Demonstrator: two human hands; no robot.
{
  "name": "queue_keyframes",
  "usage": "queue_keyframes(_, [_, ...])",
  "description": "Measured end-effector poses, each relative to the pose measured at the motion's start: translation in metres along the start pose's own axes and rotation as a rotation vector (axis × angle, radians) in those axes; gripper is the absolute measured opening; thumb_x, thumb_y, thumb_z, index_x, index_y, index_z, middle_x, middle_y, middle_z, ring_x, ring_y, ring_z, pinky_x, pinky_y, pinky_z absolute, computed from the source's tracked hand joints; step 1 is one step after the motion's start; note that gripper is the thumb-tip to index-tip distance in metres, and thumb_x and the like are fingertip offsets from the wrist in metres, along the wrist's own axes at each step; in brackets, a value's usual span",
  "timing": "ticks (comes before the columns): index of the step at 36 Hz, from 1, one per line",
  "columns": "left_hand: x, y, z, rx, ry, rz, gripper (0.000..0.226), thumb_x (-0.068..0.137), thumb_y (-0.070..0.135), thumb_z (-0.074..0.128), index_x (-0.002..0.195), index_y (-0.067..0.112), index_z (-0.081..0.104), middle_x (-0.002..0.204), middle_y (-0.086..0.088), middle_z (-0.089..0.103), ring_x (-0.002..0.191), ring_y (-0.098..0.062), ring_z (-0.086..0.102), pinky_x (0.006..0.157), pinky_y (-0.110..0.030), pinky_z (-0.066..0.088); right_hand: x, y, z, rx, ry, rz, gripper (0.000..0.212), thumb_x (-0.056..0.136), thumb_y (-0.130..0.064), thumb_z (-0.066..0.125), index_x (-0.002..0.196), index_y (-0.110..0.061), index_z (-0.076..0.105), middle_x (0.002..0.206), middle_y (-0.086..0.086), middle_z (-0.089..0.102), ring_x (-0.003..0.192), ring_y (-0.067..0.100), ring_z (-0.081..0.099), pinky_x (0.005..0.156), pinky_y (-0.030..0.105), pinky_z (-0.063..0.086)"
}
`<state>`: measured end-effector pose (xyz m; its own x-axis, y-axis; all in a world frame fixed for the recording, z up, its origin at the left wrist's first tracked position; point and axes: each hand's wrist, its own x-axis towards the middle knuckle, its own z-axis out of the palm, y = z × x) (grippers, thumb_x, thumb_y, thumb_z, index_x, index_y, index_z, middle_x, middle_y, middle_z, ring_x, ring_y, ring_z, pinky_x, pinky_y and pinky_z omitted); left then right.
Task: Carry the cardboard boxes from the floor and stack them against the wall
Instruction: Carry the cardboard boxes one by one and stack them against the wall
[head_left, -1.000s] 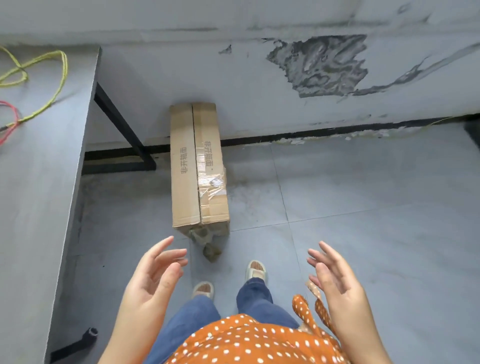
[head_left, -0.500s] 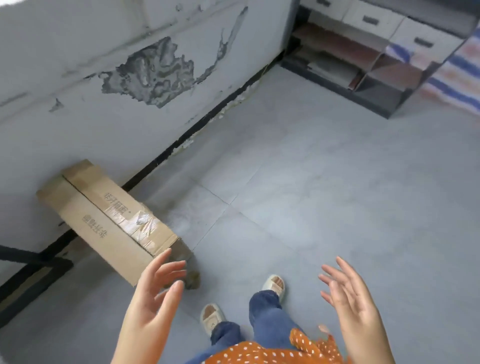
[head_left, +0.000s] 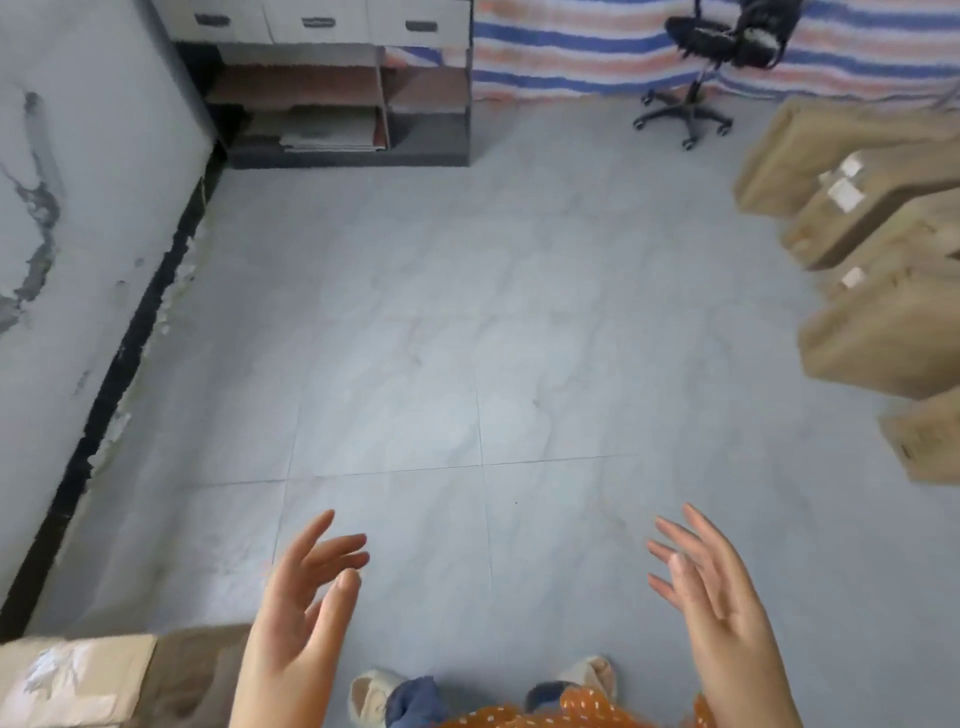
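Both my hands hover empty above the grey tiled floor, palms facing each other with fingers spread: my left hand (head_left: 301, 597) at lower centre-left, my right hand (head_left: 711, 592) at lower right. A taped cardboard box (head_left: 98, 675) lies on the floor by the wall (head_left: 78, 208) at the bottom left, just left of my left wrist. Several more brown cardboard boxes (head_left: 883, 332) lie in a cluster along the right edge of the view, well beyond my right hand.
A low shelf unit with drawers (head_left: 337, 88) stands in the far left corner. A black wheeled office chair (head_left: 696, 67) sits at the back by a striped tarpaulin (head_left: 571, 47). My feet in slippers (head_left: 374, 696) show at the bottom.
My view has swung to the right, away from the box by the wall, which slid to the bottom left. The pile of boxes on the right came into view. Both hands stay open and empty.
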<state>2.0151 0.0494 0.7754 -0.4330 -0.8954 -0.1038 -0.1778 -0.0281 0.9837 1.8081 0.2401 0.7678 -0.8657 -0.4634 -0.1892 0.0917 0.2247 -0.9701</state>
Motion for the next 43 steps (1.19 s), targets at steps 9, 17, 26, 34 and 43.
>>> queue_keyframes(9, [-0.003, 0.024, 0.197, 0.017, -0.235, 0.010, 0.040, 0.066, 0.054, 0.055, 0.105, 0.058, 0.058, 0.107, 0.007, 0.069, 0.098, -0.010, 0.067, 0.088, -0.036, 0.050, 0.045, 0.013, -0.169, 0.040, 0.261, 0.027, 0.073, 0.059, -0.083, 0.058, 0.119, -0.042, 0.052, 0.117, -0.019, 0.065, 0.109, 0.005, 0.062, 0.087, 0.024, 0.053])
queue_keyframes(17, [0.011, 0.048, 0.323, 0.059, -0.428, 0.030, 0.038, 0.063, 0.054, 0.056, 0.101, 0.061, 0.060, 0.105, 0.006, 0.070, 0.094, -0.009, 0.068, 0.086, -0.033, 0.051, 0.085, 0.032, -0.266, 0.084, 0.434, 0.084, 0.058, 0.070, -0.073, 0.062, 0.119, -0.043, 0.051, 0.117, -0.023, 0.064, 0.106, 0.002, 0.063, 0.085, 0.024, 0.054])
queue_keyframes(26, [0.089, 0.070, 0.451, 0.126, -0.612, 0.076, 0.036, 0.063, 0.056, 0.056, 0.098, 0.063, 0.059, 0.104, 0.008, 0.071, 0.092, -0.008, 0.068, 0.086, -0.034, 0.051, 0.176, 0.043, -0.313, 0.097, 0.611, 0.153, 0.036, 0.095, -0.012, 0.045, 0.118, -0.038, 0.049, 0.117, -0.009, 0.063, 0.100, 0.001, 0.065, 0.082, 0.020, 0.054])
queue_keyframes(34, [0.197, 0.119, 0.590, 0.182, -0.827, 0.158, 0.038, 0.065, 0.057, 0.053, 0.102, 0.058, 0.058, 0.104, 0.009, 0.070, 0.093, -0.008, 0.068, 0.085, -0.035, 0.051, 0.286, 0.015, -0.352, 0.146, 0.871, 0.152, 0.033, 0.096, -0.020, 0.046, 0.124, -0.037, 0.047, 0.120, -0.010, 0.060, 0.100, 0.000, 0.064, 0.082, 0.018, 0.054])
queue_keyframes(43, [0.244, 0.142, 0.734, 0.237, -1.060, 0.152, 0.037, 0.064, 0.058, 0.053, 0.100, 0.062, 0.057, 0.103, 0.008, 0.070, 0.094, -0.010, 0.068, 0.087, -0.039, 0.051, 0.350, 0.008, -0.406, 0.222, 1.104, 0.250, 0.036, 0.096, -0.016, 0.044, 0.129, -0.028, 0.046, 0.118, -0.012, 0.060, 0.100, 0.000, 0.064, 0.077, 0.014, 0.054])
